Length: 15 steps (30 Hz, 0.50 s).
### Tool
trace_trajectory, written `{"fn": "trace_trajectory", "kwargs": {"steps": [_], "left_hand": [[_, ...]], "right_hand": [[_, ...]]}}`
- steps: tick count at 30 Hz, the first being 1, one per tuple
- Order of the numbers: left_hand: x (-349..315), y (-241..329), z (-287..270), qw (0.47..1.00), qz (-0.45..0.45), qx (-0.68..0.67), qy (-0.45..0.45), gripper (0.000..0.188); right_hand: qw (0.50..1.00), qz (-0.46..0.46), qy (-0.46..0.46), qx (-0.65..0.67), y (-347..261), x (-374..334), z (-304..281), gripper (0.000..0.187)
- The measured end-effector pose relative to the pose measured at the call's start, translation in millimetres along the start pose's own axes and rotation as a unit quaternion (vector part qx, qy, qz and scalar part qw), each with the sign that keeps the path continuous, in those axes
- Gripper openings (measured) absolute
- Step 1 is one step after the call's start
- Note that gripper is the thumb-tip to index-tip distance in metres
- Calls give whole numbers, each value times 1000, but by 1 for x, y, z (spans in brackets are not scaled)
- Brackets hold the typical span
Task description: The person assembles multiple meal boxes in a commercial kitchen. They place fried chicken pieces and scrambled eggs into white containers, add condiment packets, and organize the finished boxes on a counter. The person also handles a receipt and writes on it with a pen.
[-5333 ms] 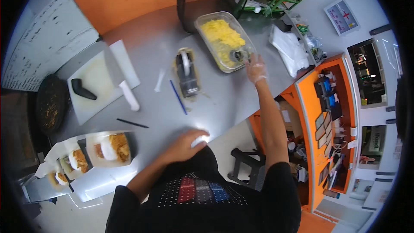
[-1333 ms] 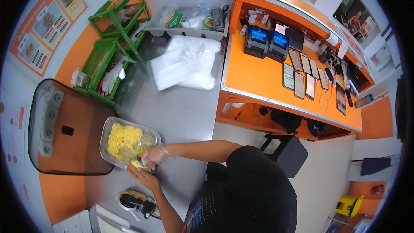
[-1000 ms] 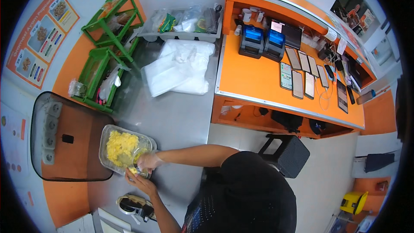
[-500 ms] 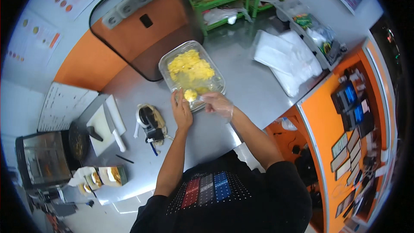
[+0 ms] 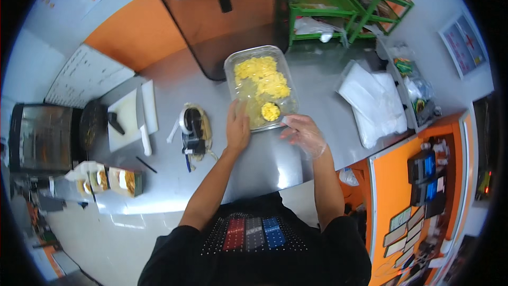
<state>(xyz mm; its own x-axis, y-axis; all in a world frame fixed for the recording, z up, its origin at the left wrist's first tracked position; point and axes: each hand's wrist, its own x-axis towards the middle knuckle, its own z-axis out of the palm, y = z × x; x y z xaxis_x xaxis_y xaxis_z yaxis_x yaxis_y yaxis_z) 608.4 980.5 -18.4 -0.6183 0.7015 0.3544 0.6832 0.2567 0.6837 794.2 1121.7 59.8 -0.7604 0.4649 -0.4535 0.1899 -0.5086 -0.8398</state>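
Observation:
A clear rectangular container [image 5: 236, 69] of yellow scrambled food stands on the steel counter [image 5: 275, 164] in front of me. My left hand [image 5: 238, 128] lies flat against the container's near left corner, fingers together and curled round nothing. My right hand [image 5: 304, 135], in a thin clear glove, is at the near right corner. Its fingers pinch the handle of a small round scoop [image 5: 271, 111] heaped with the yellow food, just inside the container's near end.
Left of the container sit a small oval tray with a dark tool [image 5: 194, 127], a white cutting board with a knife [image 5: 138, 119], a dark pan [image 5: 92, 124], a toaster oven [image 5: 37, 137] and boxed sandwiches [image 5: 108, 180]. A stack of clear bags [image 5: 373, 100] lies right; green racks [image 5: 328, 5] stand behind.
The view has swung so the container now sits straight ahead. My hands stay at its near end; the scoop is still in the right hand, and the left hand lies flatter on the corner.

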Motion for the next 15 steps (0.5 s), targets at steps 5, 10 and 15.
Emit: {"fn": "trace_trajectory", "kwargs": {"steps": [5,10,15], "left_hand": [[-38,-3,-11,999,-11,31,8,55],[-140,3,-82,984,-5,-88,-156,45],[-223,-34,-189,977,-108,-136,-120,22]], "right_hand": [[998,-21,42,-51,-3,-28,18,36],[998,-54,-16,-42,15,-67,65,37],[991,19,-95,-92,35,-83,176,36]]}}
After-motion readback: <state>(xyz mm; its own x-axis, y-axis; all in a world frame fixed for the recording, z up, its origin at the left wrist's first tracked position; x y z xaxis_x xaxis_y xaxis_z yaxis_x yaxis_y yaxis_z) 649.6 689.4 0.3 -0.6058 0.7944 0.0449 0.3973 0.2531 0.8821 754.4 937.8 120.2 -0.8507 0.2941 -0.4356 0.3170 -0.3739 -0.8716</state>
